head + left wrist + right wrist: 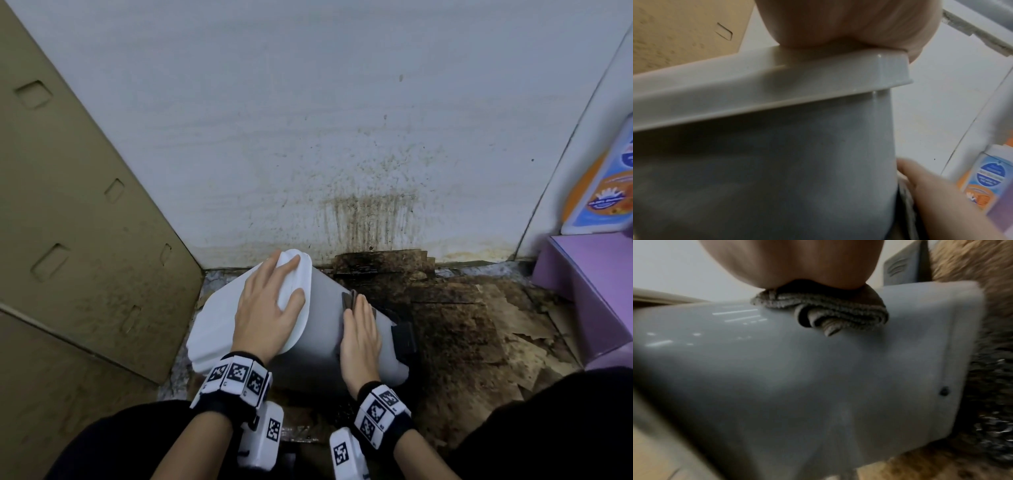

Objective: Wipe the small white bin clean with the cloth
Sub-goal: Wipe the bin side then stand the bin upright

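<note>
The small white bin (318, 329) lies tipped on its side on the floor by the wall, with its white lid (219, 318) facing left. My left hand (270, 305) lies flat on the lid with fingers spread and holds the bin steady. My right hand (359, 329) presses a folded grey cloth (352, 301) against the bin's grey side with straight fingers. In the right wrist view the cloth (822, 313) is bunched under my palm on the bin wall (797, 378). The left wrist view shows the lid's rim (777, 81) under my palm.
A stained cardboard panel (68, 240) leans at the left. The wall (342, 120) behind is streaked with brown stains. Dirty torn cardboard (462, 325) covers the floor at the right. A purple box (589, 284) and an orange-blue packet (603, 192) stand at the far right.
</note>
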### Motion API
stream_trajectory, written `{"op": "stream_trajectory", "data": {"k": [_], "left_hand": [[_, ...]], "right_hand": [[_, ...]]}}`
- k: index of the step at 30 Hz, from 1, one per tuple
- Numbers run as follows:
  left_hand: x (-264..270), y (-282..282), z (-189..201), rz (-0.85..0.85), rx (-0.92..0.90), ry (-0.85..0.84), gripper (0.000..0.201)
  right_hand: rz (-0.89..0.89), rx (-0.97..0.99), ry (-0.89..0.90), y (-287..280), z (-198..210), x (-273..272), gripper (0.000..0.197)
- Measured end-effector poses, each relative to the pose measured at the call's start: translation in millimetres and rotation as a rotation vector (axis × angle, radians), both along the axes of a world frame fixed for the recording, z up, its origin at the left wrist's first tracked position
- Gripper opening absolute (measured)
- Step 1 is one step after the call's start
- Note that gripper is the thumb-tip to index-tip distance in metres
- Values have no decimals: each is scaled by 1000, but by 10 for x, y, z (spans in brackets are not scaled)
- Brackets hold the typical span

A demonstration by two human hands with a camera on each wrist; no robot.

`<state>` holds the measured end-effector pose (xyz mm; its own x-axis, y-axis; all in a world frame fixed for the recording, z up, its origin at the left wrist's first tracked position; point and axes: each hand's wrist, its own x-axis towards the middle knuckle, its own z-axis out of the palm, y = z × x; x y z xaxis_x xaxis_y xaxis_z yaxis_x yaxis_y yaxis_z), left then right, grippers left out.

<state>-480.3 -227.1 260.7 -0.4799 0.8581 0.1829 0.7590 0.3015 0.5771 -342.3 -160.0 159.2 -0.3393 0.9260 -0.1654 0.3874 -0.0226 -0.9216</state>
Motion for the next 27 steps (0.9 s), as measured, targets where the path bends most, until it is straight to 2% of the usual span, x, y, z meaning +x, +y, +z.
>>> {"op": "stream_trajectory", "data": {"k": [3, 6, 13, 19, 23, 25, 27], "left_hand": [[20, 16, 6, -10, 4, 9, 62], [28, 24, 18, -12, -10, 13, 63], [111, 60, 48, -27, -30, 25, 64], [178, 116, 83, -28, -56, 22, 64], [274, 142, 118, -32, -40, -70, 69], [367, 173, 137, -48, -50, -142, 69], [477, 218, 152, -86, -51, -189, 68]], "right_hand": [[110, 117, 120, -125, 243, -119, 54], [166, 171, 166, -166, 354, -151, 56], [-8, 135, 319, -96, 313, -113, 40], [-116, -91, 424, 45, 426, 31, 37], [-166, -378, 630, 206, 524, 91, 36], [-156, -404, 716, 266, 644, 115, 39], [-91, -339, 722, 286, 805, 157, 34]]}}
